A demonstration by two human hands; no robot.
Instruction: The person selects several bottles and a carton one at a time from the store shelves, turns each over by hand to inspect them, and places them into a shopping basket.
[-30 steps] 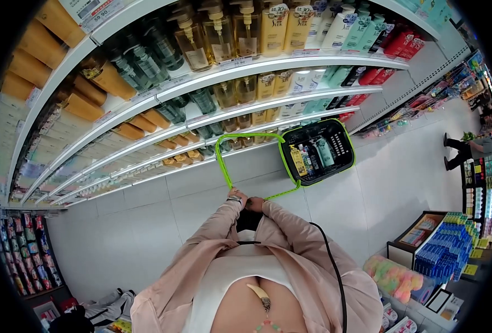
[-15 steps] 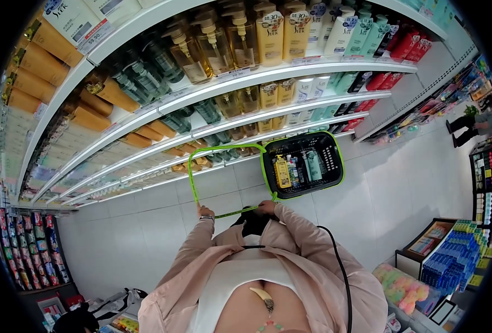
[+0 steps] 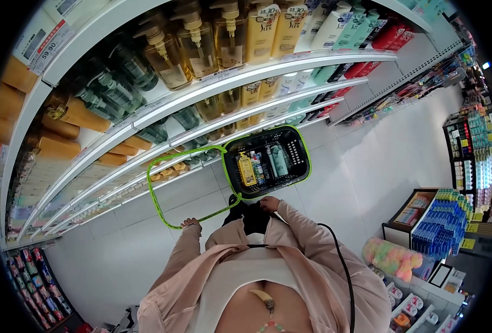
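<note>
A black shopping basket (image 3: 298, 186) with a bright green rim is in front of me, close to the lower shelves. Its green handle (image 3: 152, 191) swings out to the left. My left hand (image 3: 191, 223) is closed on the near left part of that handle. Just off the basket's near side is my right hand (image 3: 269, 203), its fingers loosely curled and apart from the handle, with nothing visible in them. Inside the basket are a yellow pump bottle (image 3: 246, 169), small bottles (image 3: 258, 171) with blue labels and pale green bottles (image 3: 278, 161).
Curved white shelves (image 3: 185, 95) carry amber pump bottles (image 3: 196, 47), yellow bottles (image 3: 262, 33) and orange tubes (image 3: 79, 114). Pale floor tiles (image 3: 334, 177) stretch to the right. Blue boxes (image 3: 437, 219) are stacked at lower right, beside a colourful fluffy item (image 3: 393, 258).
The basket and its handle have shifted left in view. My right hand has come off the handle; my left hand has moved left and down with it. The shelves also shifted left.
</note>
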